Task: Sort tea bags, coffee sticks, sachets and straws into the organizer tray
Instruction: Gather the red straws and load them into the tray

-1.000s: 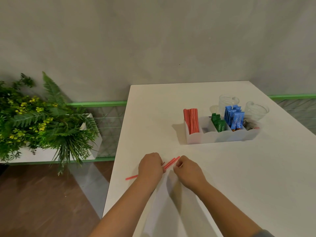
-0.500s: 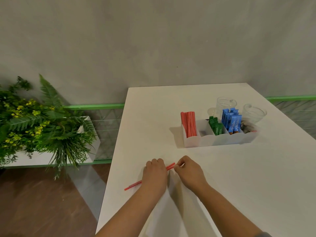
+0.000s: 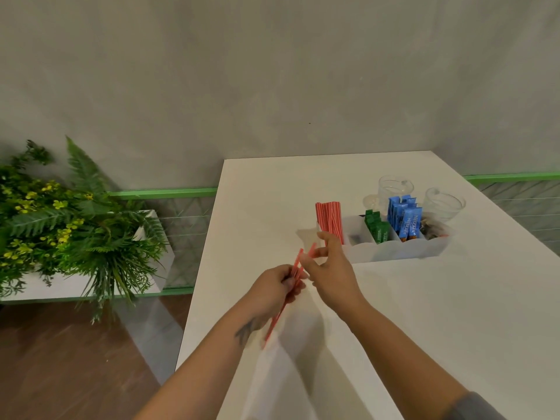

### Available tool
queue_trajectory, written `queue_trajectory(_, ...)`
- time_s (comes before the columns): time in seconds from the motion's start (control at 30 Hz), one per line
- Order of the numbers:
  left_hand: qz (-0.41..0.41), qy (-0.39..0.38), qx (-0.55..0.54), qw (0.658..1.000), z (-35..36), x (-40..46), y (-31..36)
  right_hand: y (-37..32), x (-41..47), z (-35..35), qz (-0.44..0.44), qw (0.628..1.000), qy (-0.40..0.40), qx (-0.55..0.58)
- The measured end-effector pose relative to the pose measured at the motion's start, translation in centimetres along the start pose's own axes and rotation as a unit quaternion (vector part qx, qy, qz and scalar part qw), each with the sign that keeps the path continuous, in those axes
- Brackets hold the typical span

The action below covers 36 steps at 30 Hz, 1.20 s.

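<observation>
Above the white table (image 3: 424, 313), my left hand (image 3: 272, 286) grips a few red striped straws (image 3: 296, 268) that slant up and to the right. My right hand (image 3: 330, 268) pinches the upper ends of those straws with its fingertips. Just behind stands the translucent white organizer tray (image 3: 394, 251). Its left compartment holds a bunch of upright red straws (image 3: 328, 219). Further right in it stand green sachets (image 3: 377, 227), blue coffee sticks (image 3: 406, 218) and, at the right end, darker packets (image 3: 433, 230) that are hard to make out.
Clear plastic cups (image 3: 444, 203) stand behind the tray. To the left of the table, beyond its edge, a white planter with ferns and yellow flowers (image 3: 60, 225) sits low against a green-framed rail. A grey wall closes the back.
Both hands have lifted the straws off the table and tilted them upward toward the tray. Before, the straws lay flat under the hands.
</observation>
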<state>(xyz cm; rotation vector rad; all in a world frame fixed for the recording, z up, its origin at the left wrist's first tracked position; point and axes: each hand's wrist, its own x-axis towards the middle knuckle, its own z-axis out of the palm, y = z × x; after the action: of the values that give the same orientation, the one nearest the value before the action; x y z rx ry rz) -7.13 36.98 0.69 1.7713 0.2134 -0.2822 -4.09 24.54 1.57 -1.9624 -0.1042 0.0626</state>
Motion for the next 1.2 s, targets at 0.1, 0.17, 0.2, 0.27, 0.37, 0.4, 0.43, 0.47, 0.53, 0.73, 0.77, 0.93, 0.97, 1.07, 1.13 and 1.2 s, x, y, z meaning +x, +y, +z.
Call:
queue_trajectory(0.1, 0.019, 0.041, -0.197, 0.979, 0.3, 0.1, 1.0, -1.2, -0.4, -0.6, 0.009, 0.998, -0.041, 0.035)
queue_trajectory(0.17, 0.039, 0.074, -0.246, 0.966, 0.6, 0.4, 1.5, -1.3, -1.0, -0.9, 0.037, 0.991, -0.128, 0.015)
queue_trajectory(0.2, 0.050, 0.088, -0.256, 0.961, 0.7, 0.4, 1.7, -1.2, -1.3, -0.9, 0.057, 0.982, -0.178, -0.010)
queue_trajectory(0.27, 0.064, 0.113, -0.266, 0.955, 1.2, 0.3, 2.0, -0.6, -1.9, -0.3, 0.063, 0.964, -0.241, -0.091)
queue_trajectory(0.37, 0.086, 0.125, -0.228, 0.962, 2.0, -0.2, 1.9, 0.1, -2.6, 0.6, 0.042, 0.963, -0.223, -0.144)
queue_trajectory(0.4, 0.100, 0.120, -0.200, 0.967, 2.2, -0.4, 1.8, 0.3, -2.7, 0.6, 0.045, 0.967, -0.211, -0.136)
queue_trajectory(0.43, 0.113, 0.115, -0.174, 0.971, 2.4, -0.6, 1.7, 0.5, -2.7, 0.6, 0.050, 0.970, -0.203, -0.127)
queue_trajectory(0.47, 0.125, 0.110, -0.157, 0.974, 2.6, -0.8, 1.6, 0.6, -2.8, 0.5, 0.057, 0.972, -0.196, -0.114)
queue_trajectory(0.53, 0.138, 0.098, -0.128, 0.977, 2.8, -1.2, 1.5, 0.8, -2.9, 0.3, 0.074, 0.976, -0.187, -0.080)
queue_trajectory(0.73, 0.147, 0.066, -0.060, 0.985, 3.0, -1.5, 0.6, 1.1, -3.3, 0.1, 0.096, 0.985, -0.144, 0.000)
queue_trajectory(0.77, 0.146, 0.071, -0.056, 0.985, 3.0, -1.6, 0.4, 1.2, -3.4, 0.1, 0.099, 0.984, -0.145, 0.004)
queue_trajectory(0.93, 0.165, 0.098, -0.039, 0.981, 3.0, -1.6, -0.7, 0.9, -3.4, -1.1, -0.009, 0.997, -0.034, -0.074)
queue_trajectory(0.97, 0.171, 0.098, -0.040, 0.980, 3.1, -1.5, -0.9, 0.4, -3.4, -1.2, -0.048, 0.997, 0.007, -0.053)
queue_trajectory(1.07, 0.180, 0.066, -0.121, 0.974, 3.6, -1.0, -1.2, -1.4, -3.7, -1.6, -0.182, 0.982, 0.037, -0.028)
queue_trajectory(1.13, 0.173, 0.052, -0.176, 0.968, 4.1, -1.0, -1.1, -2.3, -4.0, -1.6, -0.255, 0.963, 0.026, -0.084)
queue_trajectory(1.2, 0.171, 0.041, -0.199, 0.964, 4.5, -0.8, -1.5, -2.4, -4.1, -1.5, -0.278, 0.947, 0.014, -0.157)
